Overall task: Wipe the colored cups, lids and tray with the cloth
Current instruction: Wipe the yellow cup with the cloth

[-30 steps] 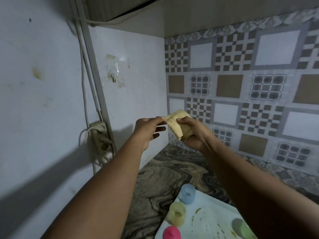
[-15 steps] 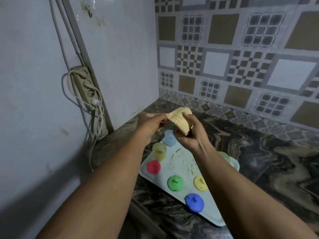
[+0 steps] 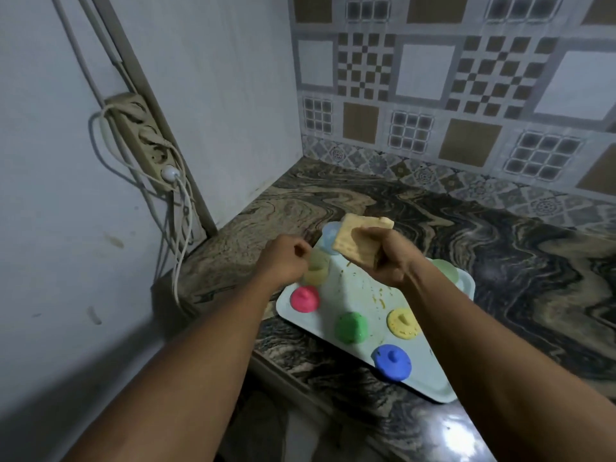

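1. While the right hand (image 3: 388, 261) holds the folded yellow cloth (image 3: 355, 241) in the air above the far end of the tray (image 3: 443, 390), its fingers and thumb curl round the cloth's lower part.
2. Above the tray's far left corner, the left hand (image 3: 285, 260) hangs apart from the cloth. Its fingers are curled into the palm with nothing seen in them, and the hand is blurred.
3. At the tray's far end stand a light blue cup (image 3: 329, 241), partly behind the cloth, a pale yellow cup (image 3: 316, 274) just behind the left hand, and a pale green cup (image 3: 446, 270) at the far right corner.
4. On the tray's near half sit a pink lid (image 3: 304, 298) by the left edge, a green lid (image 3: 351, 327), a yellow lid (image 3: 403, 323) and, nearest, a blue lid (image 3: 392, 361), knobs up.
5. Yellowish crumbs (image 3: 378, 296) dot the tray's bare middle.
6. Under the tray lies a marbled counter (image 3: 516, 268); left of the tray, a power strip (image 3: 146, 141) hangs on the wall.
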A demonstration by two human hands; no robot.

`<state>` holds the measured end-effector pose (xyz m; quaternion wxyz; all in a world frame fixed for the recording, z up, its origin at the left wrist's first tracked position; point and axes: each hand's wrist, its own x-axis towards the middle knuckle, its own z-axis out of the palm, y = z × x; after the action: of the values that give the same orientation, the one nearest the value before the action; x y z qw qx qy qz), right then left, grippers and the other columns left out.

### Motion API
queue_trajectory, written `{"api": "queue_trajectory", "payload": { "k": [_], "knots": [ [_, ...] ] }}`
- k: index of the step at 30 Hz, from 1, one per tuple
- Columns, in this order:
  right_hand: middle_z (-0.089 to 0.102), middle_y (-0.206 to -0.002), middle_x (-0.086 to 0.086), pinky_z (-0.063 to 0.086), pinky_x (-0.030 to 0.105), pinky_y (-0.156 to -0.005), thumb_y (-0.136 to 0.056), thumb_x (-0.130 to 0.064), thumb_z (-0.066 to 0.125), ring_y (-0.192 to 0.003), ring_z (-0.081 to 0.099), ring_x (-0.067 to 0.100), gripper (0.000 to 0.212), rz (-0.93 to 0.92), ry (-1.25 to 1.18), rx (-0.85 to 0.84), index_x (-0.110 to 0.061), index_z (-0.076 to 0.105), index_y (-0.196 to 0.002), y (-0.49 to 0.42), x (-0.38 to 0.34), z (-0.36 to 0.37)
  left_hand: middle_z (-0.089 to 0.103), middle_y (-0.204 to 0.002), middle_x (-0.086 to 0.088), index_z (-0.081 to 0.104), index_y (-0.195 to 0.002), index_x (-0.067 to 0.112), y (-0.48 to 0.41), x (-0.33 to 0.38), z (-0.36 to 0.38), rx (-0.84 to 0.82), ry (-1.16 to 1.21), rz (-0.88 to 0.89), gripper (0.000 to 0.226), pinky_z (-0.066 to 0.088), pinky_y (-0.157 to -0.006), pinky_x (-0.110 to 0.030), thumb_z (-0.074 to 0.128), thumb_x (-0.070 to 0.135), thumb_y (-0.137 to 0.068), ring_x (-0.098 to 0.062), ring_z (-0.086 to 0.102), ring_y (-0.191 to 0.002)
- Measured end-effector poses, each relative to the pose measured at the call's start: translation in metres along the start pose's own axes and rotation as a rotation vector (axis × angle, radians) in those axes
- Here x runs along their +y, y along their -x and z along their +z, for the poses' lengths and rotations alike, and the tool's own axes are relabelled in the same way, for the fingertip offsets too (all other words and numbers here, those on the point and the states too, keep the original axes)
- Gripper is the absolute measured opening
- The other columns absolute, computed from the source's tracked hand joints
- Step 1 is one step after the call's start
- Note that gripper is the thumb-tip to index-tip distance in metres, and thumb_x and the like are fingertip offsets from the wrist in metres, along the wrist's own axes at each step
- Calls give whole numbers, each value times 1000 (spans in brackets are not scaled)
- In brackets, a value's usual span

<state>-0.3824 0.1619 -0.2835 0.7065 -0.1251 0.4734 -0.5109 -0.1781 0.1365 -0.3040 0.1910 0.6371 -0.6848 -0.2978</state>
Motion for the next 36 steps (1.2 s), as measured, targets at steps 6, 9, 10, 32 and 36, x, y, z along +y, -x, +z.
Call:
{"api": "queue_trajectory", "payload": {
  "k": [6, 9, 10, 32, 36],
  "knots": [
    [72, -122, 14, 50, 50, -101, -100, -41, 53, -115, 66, 33, 42, -25, -129, 69, -9, 66, -124, -15, 22, -18, 65, -125, -8, 66, -124, 22, -18, -20, 26, -192, -400, 214, 36, 54, -88, -43, 59, 35, -91, -33, 62, -112],
    [71, -122, 15, 46, 52, -107, -100, -48, 51, -117, 65, 33, 47, -65, -149, 120, -8, 69, -118, -23, 39, -20, 67, -119, -9, 68, -120, 29, -29, -29, 34, -238, -516, 263, 34, 55, -84, -45, 58, 43, -90, -36, 63, -107],
    [72, -121, 14, 47, 52, -107, -100, -48, 51, -116, 66, 34, 48, -85, -160, 140, -8, 68, -118, -25, 45, -21, 68, -113, -9, 70, -115, 30, -34, -32, 37, -234, -523, 283, 29, 55, -81, -44, 57, 40, -91, -36, 64, -103],
    [69, -120, 22, 58, 51, -85, -107, -48, 29, -102, 68, 37, 50, -153, 89, 64, -13, 63, -121, -38, 73, 58, 72, -100, 5, 73, -103, 21, -62, -18, -42, -309, 374, 376, 16, 49, -84, -12, 59, 15, -98, -4, 64, -95],
    [69, -117, 25, 59, 51, -78, -105, -44, 35, -97, 67, 41, 50, 9, -53, 23, -7, 61, -126, -35, 67, 62, 71, -99, 7, 72, -102, 22, -64, -17, -49, -358, 378, 343, 15, 48, -82, -10, 57, 17, -99, -1, 62, -93]
  ]
}}
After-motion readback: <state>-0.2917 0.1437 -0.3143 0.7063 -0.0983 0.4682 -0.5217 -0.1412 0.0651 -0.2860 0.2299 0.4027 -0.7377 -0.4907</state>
